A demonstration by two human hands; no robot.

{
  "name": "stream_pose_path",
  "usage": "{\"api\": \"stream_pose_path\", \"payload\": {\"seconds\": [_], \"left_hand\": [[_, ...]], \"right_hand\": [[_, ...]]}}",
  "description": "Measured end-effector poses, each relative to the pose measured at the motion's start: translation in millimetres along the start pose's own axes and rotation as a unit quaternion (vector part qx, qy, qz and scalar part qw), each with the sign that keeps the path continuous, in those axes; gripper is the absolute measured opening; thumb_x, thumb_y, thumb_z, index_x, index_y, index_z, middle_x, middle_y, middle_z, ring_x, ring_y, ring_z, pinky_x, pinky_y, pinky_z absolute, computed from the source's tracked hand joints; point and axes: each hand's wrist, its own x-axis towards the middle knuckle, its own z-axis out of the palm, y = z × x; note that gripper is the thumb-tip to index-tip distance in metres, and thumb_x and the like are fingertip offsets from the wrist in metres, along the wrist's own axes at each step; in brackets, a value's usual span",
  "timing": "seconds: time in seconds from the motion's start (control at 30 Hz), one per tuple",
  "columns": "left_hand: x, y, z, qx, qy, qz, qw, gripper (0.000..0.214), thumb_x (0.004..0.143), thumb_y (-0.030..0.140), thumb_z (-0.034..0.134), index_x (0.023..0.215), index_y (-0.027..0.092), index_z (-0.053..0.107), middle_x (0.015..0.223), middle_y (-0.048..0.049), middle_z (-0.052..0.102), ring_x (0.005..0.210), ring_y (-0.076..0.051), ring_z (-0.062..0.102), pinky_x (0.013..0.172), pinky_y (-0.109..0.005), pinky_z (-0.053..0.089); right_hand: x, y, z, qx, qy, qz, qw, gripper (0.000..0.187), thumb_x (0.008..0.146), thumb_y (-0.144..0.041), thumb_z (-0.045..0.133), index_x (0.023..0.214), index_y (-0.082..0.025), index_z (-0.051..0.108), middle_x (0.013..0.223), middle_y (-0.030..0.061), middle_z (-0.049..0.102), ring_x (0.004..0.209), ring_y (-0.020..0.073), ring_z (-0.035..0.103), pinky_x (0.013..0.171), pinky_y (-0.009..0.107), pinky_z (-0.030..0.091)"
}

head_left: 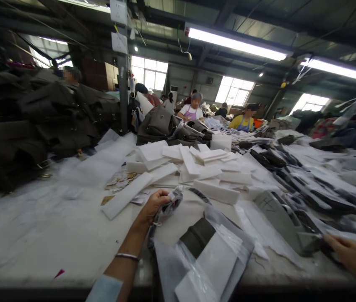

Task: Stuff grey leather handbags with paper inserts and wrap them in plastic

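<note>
My left hand is closed around a dark bag strap partly covered in clear wrap. Below it, an olive handbag lies at the table's front edge, its body partly covered by white foam sheets and clear plastic. To the right stands a grey-green tape dispenser with dark marks written on its side. Beside the dispenser's near end, my right hand has its fingers pinched together; motion blur hides what is between them.
White foam pieces are heaped across the table's middle. Dark bags are piled high at left, with more wrapped bags at right. A metal post rises behind the foam. Several people are farther back.
</note>
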Motion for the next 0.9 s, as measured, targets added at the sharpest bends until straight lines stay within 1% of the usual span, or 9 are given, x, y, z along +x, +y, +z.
{"api": "stream_pose_path", "payload": {"seconds": [0.1,0.17,0.23,0.4,0.47,0.53,0.6,0.77,0.9], "left_hand": [[0,0,3.3,0.01,0.005,0.004,1.0,0.037,0.058,0.035,0.079,0.082,0.015,0.059,0.069,-0.0038,0.069,0.054,-0.014,0.059,0.054,-0.025,0.044],[-1,-1,4.8,0.014,0.012,0.008,1.0,0.037,0.058,0.035,0.078,0.082,0.015,0.059,0.068,-0.0027,0.069,0.053,-0.013,0.058,0.054,-0.025,0.043],[-1,-1,5.7,0.016,0.019,0.018,1.0,0.036,0.058,0.034,0.078,0.081,0.015,0.058,0.068,-0.0021,0.069,0.055,-0.013,0.058,0.055,-0.024,0.043],[-2,-3,6.3,0.019,0.026,0.042,0.999,0.033,0.058,0.031,0.079,0.079,0.015,0.059,0.065,-0.0004,0.066,0.054,-0.012,0.056,0.054,-0.023,0.039],[-3,-4,6.4,0.019,0.021,0.048,0.998,0.033,0.06,0.032,0.079,0.08,0.015,0.06,0.063,0.0003,0.065,0.052,-0.012,0.055,0.053,-0.024,0.037],[-3,-3,6.7,0.015,0.014,0.054,0.998,0.033,0.061,0.033,0.079,0.081,0.015,0.059,0.064,-0.0003,0.065,0.055,-0.013,0.057,0.055,-0.024,0.038],[-3,-3,7.2,0.009,0.008,0.062,0.998,0.033,0.061,0.032,0.08,0.08,0.016,0.059,0.067,-0.0015,0.067,0.06,-0.015,0.06,0.059,-0.025,0.04],[-2,-2,7.6,0.002,0.003,0.068,0.998,0.029,0.064,0.03,0.078,0.079,0.016,0.058,0.069,-0.0013,0.067,0.06,-0.012,0.058,0.059,-0.024,0.038],[-1,-5,7.0,0.008,0.009,0.069,0.998,0.03,0.064,0.031,0.078,0.081,0.016,0.059,0.069,-0.0015,0.066,0.059,-0.013,0.057,0.058,-0.024,0.037]], "right_hand": [[-36,-74,20,0.011,0.042,-0.085,0.995,0.032,0.065,-0.067,0.059,0.08,-0.04,0.069,0.113,0.0203,0.068,0.11,0.0388,0.06,0.091,0.055,0.041],[-69,-133,41,0.08,-0.012,-0.171,0.982,0.035,0.064,-0.06,0.066,0.087,-0.034,0.073,0.111,0.0143,0.071,0.111,0.0372,0.061,0.099,0.051,0.042],[-106,-187,71,0.157,-0.134,-0.21,0.956,0.041,0.064,-0.057,0.071,0.09,-0.026,0.076,0.102,0.0124,0.074,0.099,0.0346,0.065,0.092,0.049,0.048],[-185,-270,156,0.31,-0.452,-0.242,0.801,0.04,0.068,-0.044,0.079,0.098,-0.019,0.073,0.071,0.0021,0.069,0.063,0.0163,0.062,0.065,0.032,0.052],[-201,-286,183,0.325,-0.533,-0.233,0.745,0.068,0.066,-0.037,0.083,0.127,-0.018,0.059,0.063,-0.0036,0.065,0.056,0.0134,0.059,0.06,0.029,0.049],[-207,-296,199,0.336,-0.559,-0.227,0.723,0.095,0.065,-0.032,0.083,0.146,-0.017,0.037,0.059,-0.0073,0.063,0.054,0.0125,0.057,0.059,0.028,0.048],[-207,-300,207,0.356,-0.535,-0.226,0.732,0.096,0.068,-0.03,0.081,0.148,-0.015,0.03,0.06,-0.0079,0.062,0.056,0.0127,0.057,0.061,0.028,0.048],[-205,-296,208,0.37,-0.443,-0.255,0.776,0.068,0.074,-0.03,0.075,0.133,-0.017,0.045,0.063,-0.0063,0.063,0.061,0.0146,0.06,0.066,0.03,0.048],[-208,-284,219,0.32,-0.375,-0.251,0.833,0.051,0.075,-0.033,0.073,0.12,-0.019,0.053,0.062,-0.0063,0.063,0.06,0.0161,0.061,0.065,0.031,0.048]]}}
